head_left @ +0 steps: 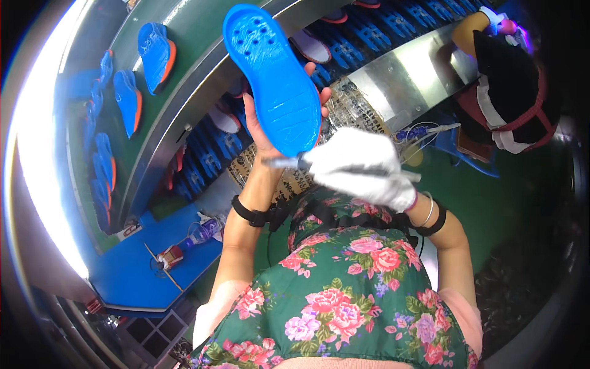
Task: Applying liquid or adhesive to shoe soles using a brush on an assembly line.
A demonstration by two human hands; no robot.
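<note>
A blue shoe insole [276, 86] with a cluster of small round dimples at its far end lies in my left hand [259, 132]. The bare fingers wrap its edges from beneath, with fingertips showing along the right side. My right hand [356, 163], in a white glove, is closed around a slim pen-like tool [284, 162]. Its dark grip and thin tip point left, by the near end of the insole. Motion blurs the tip, so I cannot tell its exact kind or whether it touches the insole.
More blue insoles with orange sides [156, 58] lie on a green conveyor belt [184, 24] at left. Blue holders [372, 37] line a rack beyond. A blue shelf [132, 270] holds a purple-labelled bottle [203, 232]. At right sits another person [507, 98] in dark clothing.
</note>
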